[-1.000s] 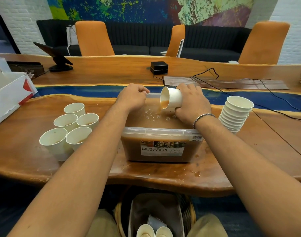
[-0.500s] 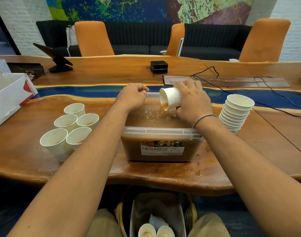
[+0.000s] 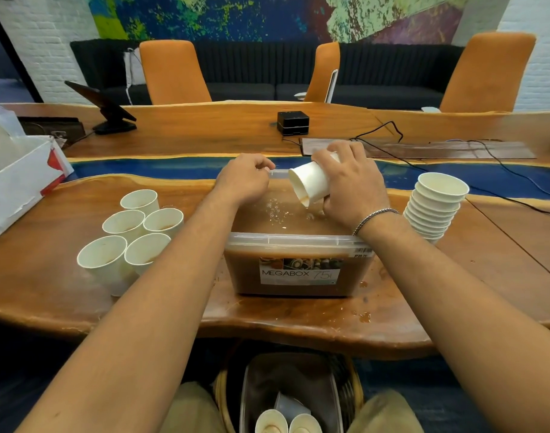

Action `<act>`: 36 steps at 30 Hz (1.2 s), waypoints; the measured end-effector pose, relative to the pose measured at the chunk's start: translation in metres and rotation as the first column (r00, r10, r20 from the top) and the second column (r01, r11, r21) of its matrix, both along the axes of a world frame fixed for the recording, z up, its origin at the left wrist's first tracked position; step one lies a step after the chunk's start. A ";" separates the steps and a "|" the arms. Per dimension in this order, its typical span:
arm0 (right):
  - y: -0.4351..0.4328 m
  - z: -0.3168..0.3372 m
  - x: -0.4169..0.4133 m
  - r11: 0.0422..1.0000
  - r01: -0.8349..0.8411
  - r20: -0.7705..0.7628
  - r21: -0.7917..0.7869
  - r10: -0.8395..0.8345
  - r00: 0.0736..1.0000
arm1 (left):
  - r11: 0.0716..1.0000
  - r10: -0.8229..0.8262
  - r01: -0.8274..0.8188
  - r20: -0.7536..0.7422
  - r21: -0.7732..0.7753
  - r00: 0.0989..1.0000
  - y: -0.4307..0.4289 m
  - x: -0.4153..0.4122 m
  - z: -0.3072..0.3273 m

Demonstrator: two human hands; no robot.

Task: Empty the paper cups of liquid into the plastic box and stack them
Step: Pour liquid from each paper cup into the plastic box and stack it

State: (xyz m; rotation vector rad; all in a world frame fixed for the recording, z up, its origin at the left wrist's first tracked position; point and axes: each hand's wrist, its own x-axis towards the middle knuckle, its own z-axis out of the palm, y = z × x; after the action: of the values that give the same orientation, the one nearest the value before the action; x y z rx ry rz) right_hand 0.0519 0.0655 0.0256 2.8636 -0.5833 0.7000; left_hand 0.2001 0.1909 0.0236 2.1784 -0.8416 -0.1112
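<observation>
Between the curled fingers of my right hand (image 3: 351,182) sits the cup (image 3: 309,182), gripped, its long axis tipped mouth-down to the left over the box (image 3: 298,239) of liquid (image 3: 267,225). My left hand (image 3: 244,179) pinches the far rim. With the stack (image 3: 436,207) just beside my right wrist, that hand is nearer; 5 cups (image 3: 136,232) wait left.

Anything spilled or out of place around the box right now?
Yes: brown drips and a small puddle lie on the table by the right front corner of the plastic box. Nothing else stands out.
</observation>
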 end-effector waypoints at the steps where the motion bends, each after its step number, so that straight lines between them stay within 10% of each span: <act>1: 0.001 0.000 0.000 1.000 -0.010 0.019 -0.025 0.010 1.000 | 1.000 0.000 0.000 0.001 0.002 1.000 0.000 0.000 0.000; 7: 0.002 -0.003 0.001 0.994 0.004 0.139 -0.106 0.011 0.990 | 1.000 -0.006 0.006 0.015 0.000 1.000 -0.001 0.002 -0.001; 14: -0.008 0.006 0.000 0.973 0.104 0.230 0.206 -0.151 0.961 | 0.965 -0.004 0.019 0.057 -0.263 0.998 -0.007 -0.010 0.008; 18: -0.006 0.024 -0.004 0.940 0.115 0.274 0.321 -0.208 0.939 | 0.882 -0.270 0.208 -0.092 -0.423 0.959 -0.023 -0.035 0.023; 25: -0.031 0.059 -0.041 0.795 -0.041 0.125 0.605 -0.044 0.991 | 0.796 -0.390 0.282 -0.097 -0.536 0.916 -0.057 -0.064 0.047; 36: -0.083 0.080 -0.105 0.823 -0.006 0.278 0.569 -0.185 0.943 | 0.750 -0.454 0.364 -0.030 -0.553 0.891 -0.123 -0.123 0.074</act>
State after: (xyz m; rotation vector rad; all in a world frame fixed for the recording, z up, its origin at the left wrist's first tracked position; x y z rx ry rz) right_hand -0.0526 -0.0175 0.1053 3.2287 -1.1424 1.1654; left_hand 0.0772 0.0675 0.0980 1.4126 -1.0972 -0.2400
